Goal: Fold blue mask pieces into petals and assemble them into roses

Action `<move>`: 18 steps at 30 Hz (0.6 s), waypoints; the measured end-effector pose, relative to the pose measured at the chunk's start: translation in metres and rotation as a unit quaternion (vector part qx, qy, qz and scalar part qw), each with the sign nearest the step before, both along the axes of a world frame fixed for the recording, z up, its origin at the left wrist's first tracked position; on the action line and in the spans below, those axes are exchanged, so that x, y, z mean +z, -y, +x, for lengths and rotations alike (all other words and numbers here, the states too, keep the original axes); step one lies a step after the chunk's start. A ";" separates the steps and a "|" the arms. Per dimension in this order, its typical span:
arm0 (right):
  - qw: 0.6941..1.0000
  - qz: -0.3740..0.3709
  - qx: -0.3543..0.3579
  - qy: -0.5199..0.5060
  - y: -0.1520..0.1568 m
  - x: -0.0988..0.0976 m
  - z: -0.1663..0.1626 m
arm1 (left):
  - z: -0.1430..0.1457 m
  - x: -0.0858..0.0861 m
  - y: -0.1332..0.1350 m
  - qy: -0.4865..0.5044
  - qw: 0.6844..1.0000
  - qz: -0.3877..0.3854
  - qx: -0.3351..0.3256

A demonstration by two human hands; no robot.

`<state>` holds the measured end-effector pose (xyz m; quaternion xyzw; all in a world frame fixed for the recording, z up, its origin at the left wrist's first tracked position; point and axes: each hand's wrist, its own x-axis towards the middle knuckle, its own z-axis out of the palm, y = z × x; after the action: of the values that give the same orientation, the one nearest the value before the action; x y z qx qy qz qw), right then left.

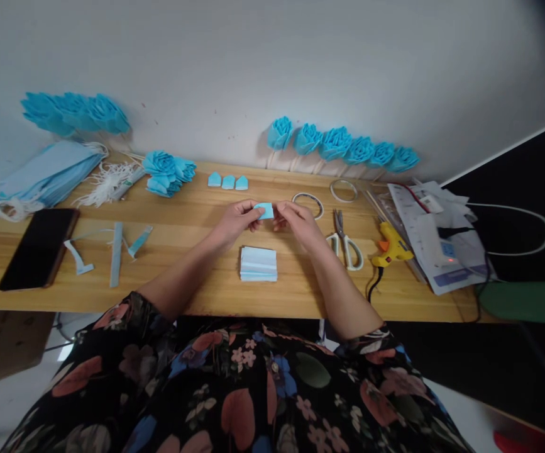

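A small light-blue fabric piece [267, 209] is held above the wooden surface [197, 296] at the middle of the frame, between the two hands. The left hand [239, 220] has it pinched, thumb on the near face; the right hand [298, 221] has its fingers bent at the piece's right edge, and I cannot tell whether they grip it. The piece lies to the right of the left hand's fingertips and just left of the right hand's; it looks nearly square, with no clear long axis.

Directly below, toward the lower middle, lies a stack of pale rectangular pieces [258, 264], its longer side running across the frame, near both hands. Three small blue folded pieces [228, 182] lie in a row at upper middle. White-handled scissors [346, 242] rest right of the right hand. I can make out no container holding things.
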<state>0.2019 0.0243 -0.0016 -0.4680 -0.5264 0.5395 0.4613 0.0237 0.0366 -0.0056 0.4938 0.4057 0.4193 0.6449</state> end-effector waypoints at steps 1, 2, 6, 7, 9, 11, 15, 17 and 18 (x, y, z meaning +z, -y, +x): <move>1.000 -0.006 0.005 -0.004 0.001 0.002 0.000 | 0.000 0.000 0.000 -0.001 1.000 0.001 0.002; 1.000 -0.008 0.009 -0.005 0.002 0.004 -0.001 | 0.000 0.000 0.000 -0.002 1.000 0.001 0.002; 1.000 0.005 0.013 0.006 0.003 0.007 -0.002 | 0.000 0.001 0.000 -0.016 1.000 0.003 0.007; 1.000 0.010 0.014 0.012 0.003 0.007 -0.002 | 0.000 0.002 0.000 -0.021 1.000 0.006 0.007; 0.999 0.017 0.016 0.027 0.002 0.005 -0.002 | 0.000 0.003 0.001 -0.030 0.999 0.012 0.008; 0.999 0.021 0.016 0.039 0.001 0.003 -0.001 | 0.000 0.003 0.001 -0.034 0.999 0.015 0.006; 0.998 0.028 0.017 0.061 0.001 0.001 -0.001 | 0.001 0.004 0.002 -0.033 0.999 0.019 0.000; 0.997 0.030 0.021 0.070 0.001 0.001 0.000 | 0.001 0.004 0.002 -0.035 0.999 0.015 0.001; 0.997 0.030 0.021 0.072 0.001 0.001 0.000 | 0.001 0.005 0.002 -0.036 0.999 0.012 0.002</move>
<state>0.2014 0.0233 -0.0011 -0.4804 -0.5841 0.4981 0.4243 0.0244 0.0345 -0.0008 0.5154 0.4246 0.4072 0.6231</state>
